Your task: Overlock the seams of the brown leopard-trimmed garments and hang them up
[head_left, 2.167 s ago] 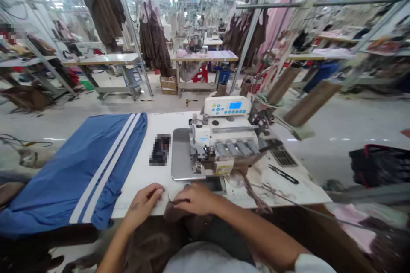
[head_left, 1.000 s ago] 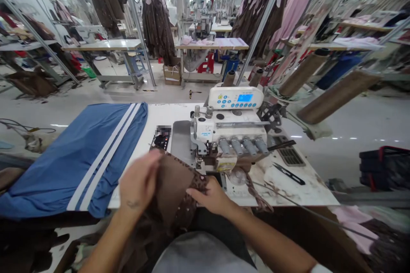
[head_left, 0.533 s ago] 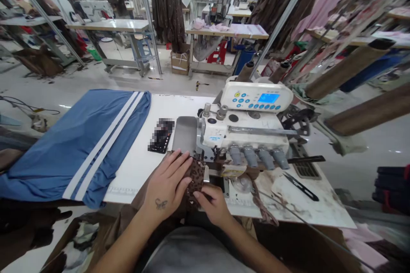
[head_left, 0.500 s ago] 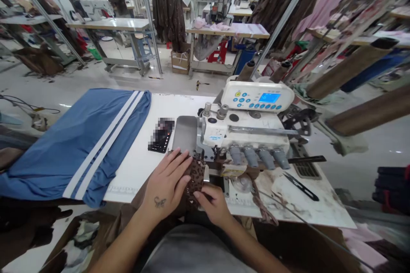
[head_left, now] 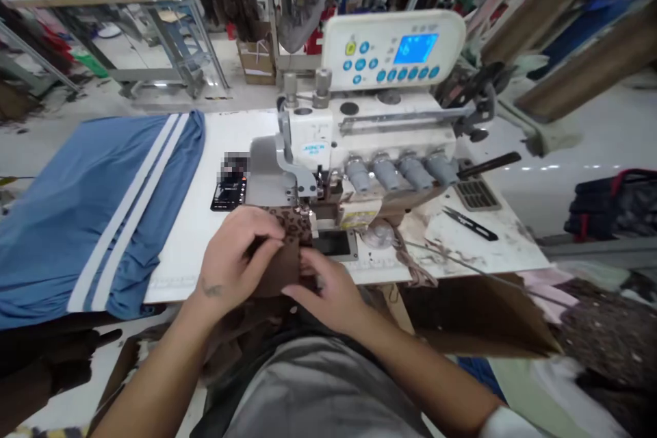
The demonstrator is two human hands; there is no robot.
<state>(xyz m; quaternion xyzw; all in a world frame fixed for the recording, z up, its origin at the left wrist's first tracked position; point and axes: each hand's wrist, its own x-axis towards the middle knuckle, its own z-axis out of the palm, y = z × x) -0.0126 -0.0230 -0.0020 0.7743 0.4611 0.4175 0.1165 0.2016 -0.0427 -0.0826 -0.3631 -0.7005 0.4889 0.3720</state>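
Brown leopard-print fabric (head_left: pixel 288 220) lies at the needle area of a white overlock sewing machine (head_left: pixel 313 130), with a plain brown side (head_left: pixel 282 270) turned up nearer me. My left hand (head_left: pixel 239 253) pinches the fabric's left part between thumb and fingers, just in front of the grey machine plate (head_left: pixel 264 174). On the right edge, my right hand (head_left: pixel 328 287) grips the cloth, its thumb toward me and its fingers partly hidden behind the fabric. More brown cloth hangs down toward my lap.
Blue fabric with white stripes (head_left: pixel 102 198) covers the table's left side. A phone (head_left: pixel 229 185) lies beside the machine. Black thread snips (head_left: pixel 469 224) rest on the right of the table (head_left: pixel 174 274). An open cardboard box (head_left: pixel 477 315) stands below.
My left hand has gone from lying flat on the fabric to pinching it. The brown plain side now shows between my hands. My view has tipped down and closer to the machine.
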